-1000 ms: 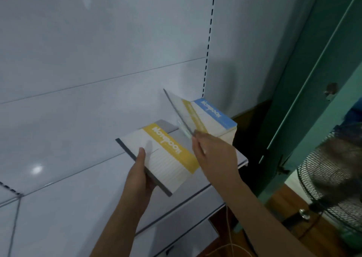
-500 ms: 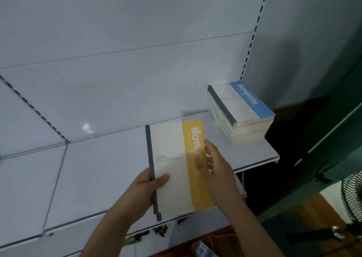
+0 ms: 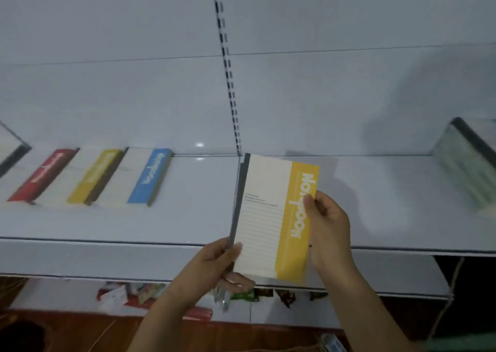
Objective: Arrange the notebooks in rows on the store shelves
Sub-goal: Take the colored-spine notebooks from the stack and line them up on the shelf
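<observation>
1. Held item: a yellow-banded notebook (image 3: 273, 217) is carried cover-up above the front part of the white shelf (image 3: 188, 217); a second grey spine edge shows just behind its left side, so two notebooks may be held together; the count cannot be confirmed.
2. Left hand (image 3: 214, 265): thumb on the cover at the lower spine corner, fingers curled beneath; it is clamped on the notebook.
3. Right hand (image 3: 328, 225): thumb pressed on the yellow band, fingers wrapped round the right edge; it also grips the notebook.
4. Change: half a second ago the source stack (image 3: 467, 163) sat close beside the held notebook; it now lies well apart at the right edge of the view; a row of laid notebooks has come into view on the left, ending with the blue-banded notebook (image 3: 150, 177), preceded by a yellow-banded one (image 3: 92, 177) and a red-banded one (image 3: 44, 176).
5. Meaning: the transfer from stack toward row appears to be under way; the bare shelf between the blue-banded notebook and the held one is the probable next slot.
6. Next move, as judged: carry left; set down beside the blue-banded notebook, aligned with the row; release both hands.
</observation>
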The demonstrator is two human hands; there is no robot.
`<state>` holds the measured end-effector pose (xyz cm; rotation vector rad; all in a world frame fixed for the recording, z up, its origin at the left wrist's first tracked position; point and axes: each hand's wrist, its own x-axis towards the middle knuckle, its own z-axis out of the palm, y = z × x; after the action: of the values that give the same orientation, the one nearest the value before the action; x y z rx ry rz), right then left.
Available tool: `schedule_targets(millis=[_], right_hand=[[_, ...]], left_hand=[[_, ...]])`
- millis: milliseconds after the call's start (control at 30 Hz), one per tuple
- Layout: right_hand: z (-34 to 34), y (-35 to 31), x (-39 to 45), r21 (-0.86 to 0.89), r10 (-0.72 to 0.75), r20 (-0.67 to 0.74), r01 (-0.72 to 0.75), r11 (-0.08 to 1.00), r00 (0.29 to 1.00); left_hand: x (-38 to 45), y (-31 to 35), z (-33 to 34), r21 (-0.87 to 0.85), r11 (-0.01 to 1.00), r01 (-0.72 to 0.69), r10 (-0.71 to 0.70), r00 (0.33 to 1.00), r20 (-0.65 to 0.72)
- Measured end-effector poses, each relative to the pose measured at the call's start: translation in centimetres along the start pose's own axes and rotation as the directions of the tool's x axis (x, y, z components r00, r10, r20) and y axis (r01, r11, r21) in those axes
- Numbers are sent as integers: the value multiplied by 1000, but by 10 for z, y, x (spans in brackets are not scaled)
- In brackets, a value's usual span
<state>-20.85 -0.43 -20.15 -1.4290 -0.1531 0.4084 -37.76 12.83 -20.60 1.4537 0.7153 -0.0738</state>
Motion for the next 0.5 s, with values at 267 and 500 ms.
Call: schedule_targets(millis=[267,500], right_hand=[[198,35,-45,-118,36,275,-3,993,961],[326,49,-49,-182,84,487,7,983,869]], left_hand=[[-63,-46,-190,203,976,-81,149,927,-345],[-83,-72,-296,201,980,-1,130,767,-628]])
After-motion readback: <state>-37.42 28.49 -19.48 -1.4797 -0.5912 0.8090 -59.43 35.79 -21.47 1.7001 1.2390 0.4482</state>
